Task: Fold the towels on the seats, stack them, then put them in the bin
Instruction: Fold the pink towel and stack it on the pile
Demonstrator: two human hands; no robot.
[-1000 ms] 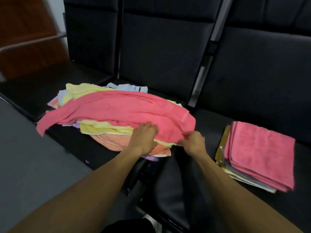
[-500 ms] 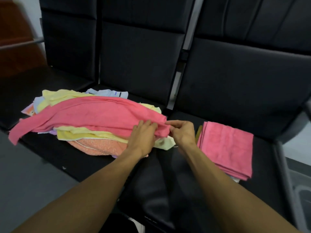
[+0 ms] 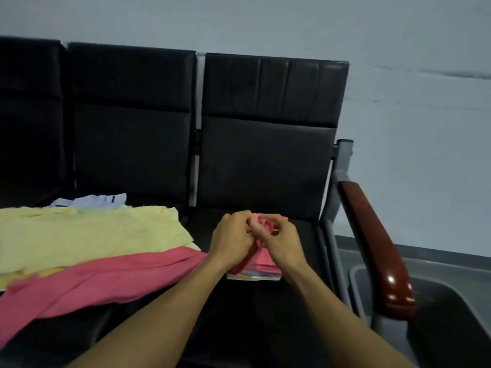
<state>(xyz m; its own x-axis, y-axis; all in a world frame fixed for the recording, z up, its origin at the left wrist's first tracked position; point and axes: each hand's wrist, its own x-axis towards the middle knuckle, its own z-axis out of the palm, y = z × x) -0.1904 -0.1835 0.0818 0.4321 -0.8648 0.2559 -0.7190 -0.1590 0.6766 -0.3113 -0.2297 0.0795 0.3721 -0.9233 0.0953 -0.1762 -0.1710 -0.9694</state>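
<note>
I hold one end of the pink towel (image 3: 106, 282) pinched between both hands, my left hand (image 3: 233, 240) and right hand (image 3: 281, 240) close together over the folded stack (image 3: 255, 272) on the right seat (image 3: 305, 235), to find a corner and open it for folding. Its tail trails back across the yellow towel (image 3: 87, 235) on the loose pile. Half a second ago my hands were at the pile's edge with the towel lying across its top; now I have drawn it rightward, baring the yellow one, and the bin (image 3: 451, 301) shows beyond the armrest (image 3: 372, 248).
</note>
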